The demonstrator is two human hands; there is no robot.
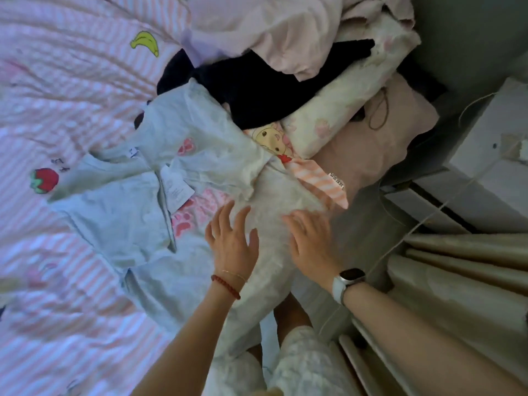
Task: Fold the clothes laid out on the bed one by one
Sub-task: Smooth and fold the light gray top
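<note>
The left hand (231, 241) lies flat with fingers spread on the pale blue garment (177, 195), and the right hand (311, 244), also flat and gripping nothing, presses beside it near the bed's edge. The garment is spread across the striped bed sheet (57, 110), one part turned over so a white label (175, 190) shows, a pink print peeking out beneath. It looks light, thin and limp, likely to wrinkle and slide rather than hold a crease; taking it by a hem or a shoulder seam with both hands seems best. Just beyond lies a cartoon-printed piece (274, 141), then a dark garment (257, 90), and farthest a pale pink heap (271, 30).
</note>
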